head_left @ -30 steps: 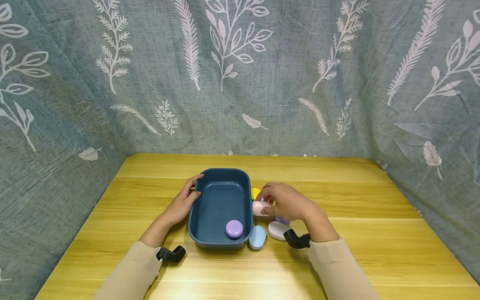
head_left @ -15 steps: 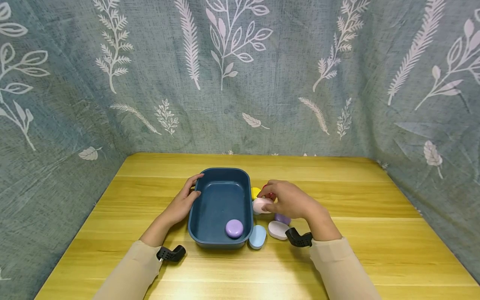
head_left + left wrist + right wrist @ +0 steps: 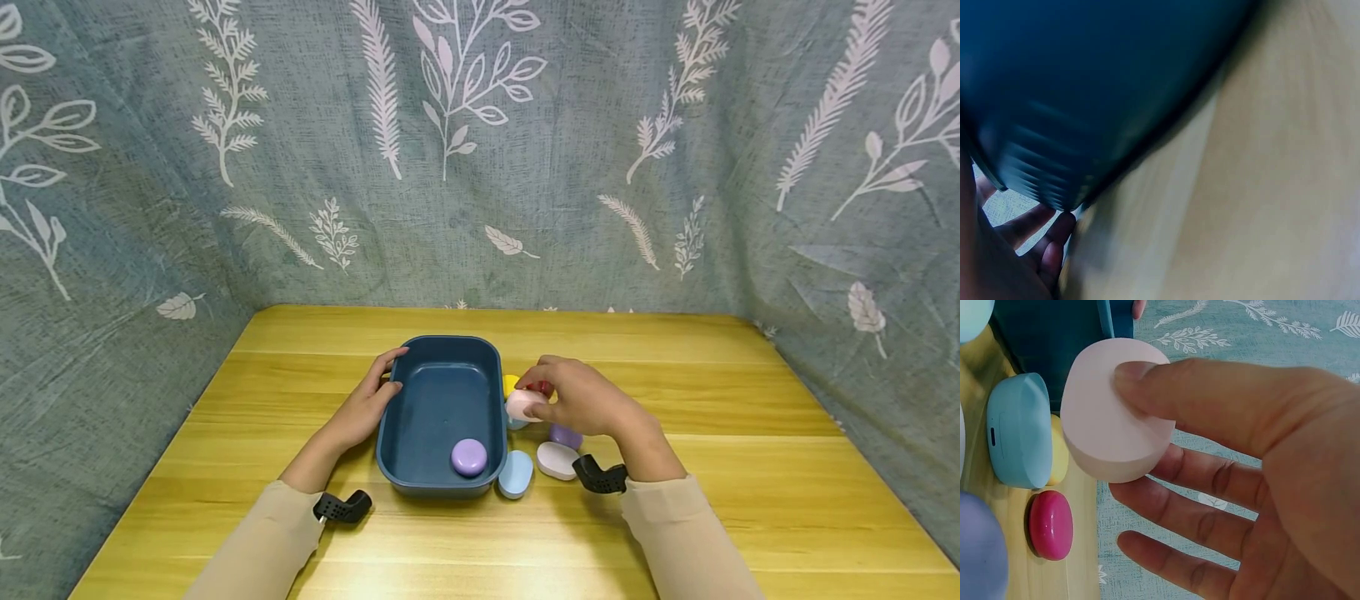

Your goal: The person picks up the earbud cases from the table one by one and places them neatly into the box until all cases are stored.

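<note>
My right hand [image 3: 581, 398] pinches a pale pink rounded case [image 3: 1107, 415], thumb on its flat face and fingers behind, beside the right wall of a dark blue bin [image 3: 442, 400]. My left hand [image 3: 366, 410] rests against the bin's left side, thumb and a finger at the rim; in the left wrist view its fingers [image 3: 1029, 225] touch the ribbed outer wall. A round lilac case [image 3: 468, 457] lies inside the bin. Below the held case, a light blue earbud case [image 3: 1019, 431] with a small port slot shows in the right wrist view, near a glossy magenta case [image 3: 1051, 525].
Right of the bin on the wooden table [image 3: 720, 517] lie another light blue case [image 3: 515, 474], a whitish oval case [image 3: 557, 461], a purple case [image 3: 566, 437] and a yellow one [image 3: 511, 385]. A leaf-patterned curtain [image 3: 480, 242] hangs behind the table.
My right hand has raised the pale pink case slightly and moved it a little away from me, uncovering more of the light blue case beneath. My left hand and the bin stay put.
</note>
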A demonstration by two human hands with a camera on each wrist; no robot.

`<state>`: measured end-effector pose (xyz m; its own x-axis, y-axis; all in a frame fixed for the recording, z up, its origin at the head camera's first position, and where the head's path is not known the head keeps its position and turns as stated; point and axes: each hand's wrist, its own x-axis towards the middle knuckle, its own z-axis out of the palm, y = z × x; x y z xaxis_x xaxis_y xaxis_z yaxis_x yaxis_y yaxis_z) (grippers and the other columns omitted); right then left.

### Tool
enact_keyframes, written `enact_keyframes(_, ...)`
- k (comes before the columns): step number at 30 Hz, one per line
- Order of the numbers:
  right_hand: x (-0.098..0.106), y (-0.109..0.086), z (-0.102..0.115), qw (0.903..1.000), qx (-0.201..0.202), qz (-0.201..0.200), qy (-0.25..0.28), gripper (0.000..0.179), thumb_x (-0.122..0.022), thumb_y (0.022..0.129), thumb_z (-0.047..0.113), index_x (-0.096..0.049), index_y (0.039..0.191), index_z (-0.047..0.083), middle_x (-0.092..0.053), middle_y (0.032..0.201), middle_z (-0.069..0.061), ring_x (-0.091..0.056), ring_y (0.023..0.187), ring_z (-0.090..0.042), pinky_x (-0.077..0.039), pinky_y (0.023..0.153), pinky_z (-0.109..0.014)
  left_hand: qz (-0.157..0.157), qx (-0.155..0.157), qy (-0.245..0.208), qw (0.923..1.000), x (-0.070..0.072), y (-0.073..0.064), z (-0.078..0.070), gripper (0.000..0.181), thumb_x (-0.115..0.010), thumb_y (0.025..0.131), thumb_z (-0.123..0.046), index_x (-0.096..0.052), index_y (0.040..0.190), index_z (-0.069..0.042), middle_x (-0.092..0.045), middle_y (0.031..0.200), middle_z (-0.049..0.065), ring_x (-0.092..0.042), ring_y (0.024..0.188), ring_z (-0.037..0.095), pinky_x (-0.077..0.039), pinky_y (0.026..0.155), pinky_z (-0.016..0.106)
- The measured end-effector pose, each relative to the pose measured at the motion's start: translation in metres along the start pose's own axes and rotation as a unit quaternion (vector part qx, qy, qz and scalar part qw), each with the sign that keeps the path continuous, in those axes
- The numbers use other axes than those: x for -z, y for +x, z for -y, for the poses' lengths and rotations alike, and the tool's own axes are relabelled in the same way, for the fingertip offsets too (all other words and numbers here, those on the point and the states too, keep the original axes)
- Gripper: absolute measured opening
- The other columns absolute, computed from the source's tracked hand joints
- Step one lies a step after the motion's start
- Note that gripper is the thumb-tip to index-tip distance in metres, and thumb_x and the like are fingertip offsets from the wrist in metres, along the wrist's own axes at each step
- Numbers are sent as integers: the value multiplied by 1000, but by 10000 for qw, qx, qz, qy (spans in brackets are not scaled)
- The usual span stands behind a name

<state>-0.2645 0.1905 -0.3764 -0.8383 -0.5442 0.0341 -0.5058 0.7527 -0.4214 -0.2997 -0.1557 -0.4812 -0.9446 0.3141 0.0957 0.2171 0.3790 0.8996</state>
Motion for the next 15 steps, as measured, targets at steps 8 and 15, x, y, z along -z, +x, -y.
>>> enact_keyframes(8, 0, 2, -2, 9994, 256, -181, -172, 26, -74, 85, 25, -69, 111, 22, -60, 99, 8, -54, 82, -9, -47, 76, -30, -19, -5, -70, 10000, -1, 0, -1, 49, -37, 104, -25, -25, 148, -41, -28, 152, 8, -38, 136, 33, -32, 108, 56)
enact_keyframes(15, 2, 3, -2, 9991, 274, -300, -152, 26, -74, 86, 27, -68, 110, 22, -60, 96, 7, -57, 83, -15, -47, 76, -30, -23, -29, -145, 9999, -1, 1, -1, 49, -38, 104, -24, -25, 149, -40, -29, 151, 9, -40, 134, 33, -34, 106, 54)
